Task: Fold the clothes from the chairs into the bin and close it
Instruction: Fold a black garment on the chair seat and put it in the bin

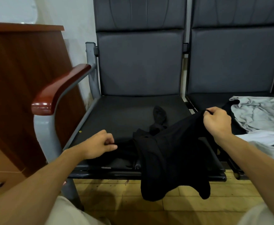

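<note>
A black garment [170,153] lies across the front of the left chair seat [116,114] and hangs over its front edge toward the floor. My right hand [217,122] pinches its raised upper edge near the gap between the two chairs. My left hand [100,143] pinches the garment's other end low on the seat's front left. A dark sock [159,116] lies on the seat behind the garment. A grey garment [259,112] and a white one [266,142] are heaped on the right chair. No bin is in view.
A wooden armrest [60,88] on a grey metal frame stands left of the seat. A brown wooden cabinet [19,78] fills the left side. Tan floor tiles [116,197] run under the chairs. My light trouser legs show at the bottom.
</note>
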Available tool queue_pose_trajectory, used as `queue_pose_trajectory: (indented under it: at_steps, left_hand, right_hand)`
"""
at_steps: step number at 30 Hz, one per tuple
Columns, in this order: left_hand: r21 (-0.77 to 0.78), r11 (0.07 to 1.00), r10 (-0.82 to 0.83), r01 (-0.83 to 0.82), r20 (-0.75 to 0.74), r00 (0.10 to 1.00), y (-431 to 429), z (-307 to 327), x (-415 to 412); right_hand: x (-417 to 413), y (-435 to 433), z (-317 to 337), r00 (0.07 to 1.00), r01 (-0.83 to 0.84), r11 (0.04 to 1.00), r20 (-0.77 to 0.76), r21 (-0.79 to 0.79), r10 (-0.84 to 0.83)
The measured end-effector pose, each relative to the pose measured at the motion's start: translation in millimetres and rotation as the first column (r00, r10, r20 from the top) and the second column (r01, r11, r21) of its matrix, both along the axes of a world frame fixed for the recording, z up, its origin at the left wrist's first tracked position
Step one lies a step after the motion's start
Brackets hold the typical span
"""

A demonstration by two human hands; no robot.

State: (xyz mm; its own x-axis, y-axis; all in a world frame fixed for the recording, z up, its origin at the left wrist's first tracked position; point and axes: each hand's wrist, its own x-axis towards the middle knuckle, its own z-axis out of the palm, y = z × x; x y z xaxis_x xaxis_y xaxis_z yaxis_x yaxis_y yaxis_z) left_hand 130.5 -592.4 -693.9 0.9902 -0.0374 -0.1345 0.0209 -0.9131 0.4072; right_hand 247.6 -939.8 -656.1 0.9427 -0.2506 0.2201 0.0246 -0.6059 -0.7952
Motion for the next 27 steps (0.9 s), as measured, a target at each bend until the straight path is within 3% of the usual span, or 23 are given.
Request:
queue_pose_trajectory:
  at_steps: [3,5,7,10,14,18,22,24,26,27]
  left_hand:
    - [-0.185,0.980,0.131,-0.077,0.302,0.944,-14.1,7.0,5.7]
    - [-0.315,0.941,0.246,-0.121,0.394,0.886,-28.1,14.3,8.4]
    - [-0.381,0.912,0.317,-0.153,0.417,0.852,-34.5,16.8,11.6]
    - [-0.350,0.905,0.385,-0.244,0.425,0.819,-26.6,12.7,14.7]
    - [-0.231,0.857,0.515,-0.460,0.423,0.746,-13.8,11.1,12.1]
    - [-0.254,0.762,0.645,-0.596,0.387,0.659,-9.8,13.4,7.7]
    - [-0.133,0.817,0.563,-0.561,0.395,0.726,-5.4,9.6,9.2]
    - [-0.152,0.857,0.510,-0.492,0.380,0.772,-6.0,7.5,11.5]
    - [-0.216,0.876,0.482,-0.432,0.359,0.799,-9.1,9.5,13.6]
    - [-0.256,0.879,0.472,-0.402,0.348,0.810,-10.8,11.8,13.8]
  right_hand:
    - [-1.0,3.0,0.8,0.999,-0.028,1.000,0.018,-0.009,0.028]
    - [-1.5,5.7,1.8,0.998,-0.050,0.999,0.027,-0.001,0.050]
    - [-2.4,7.3,2.4,0.998,-0.057,0.998,0.030,0.005,0.057]
    - [-2.8,5.2,2.2,0.998,-0.055,0.998,0.044,0.020,0.054]
    - [-2.2,-3.6,-0.6,0.996,-0.055,0.994,0.065,-0.092,0.061]
    - [-2.6,-7.0,-2.6,0.996,-0.089,0.983,0.015,-0.161,0.093]
    - [-7.3,-3.0,-0.2,0.981,-0.189,0.958,-0.088,-0.216,0.173]
    - [-10.6,1.1,0.2,0.960,-0.275,0.938,-0.105,-0.210,0.258]
    - [-13.5,4.1,4.8,0.925,-0.372,0.922,-0.122,-0.107,0.359]
    - [-15.0,3.4,9.9,0.889,-0.436,0.899,-0.141,0.028,0.436]
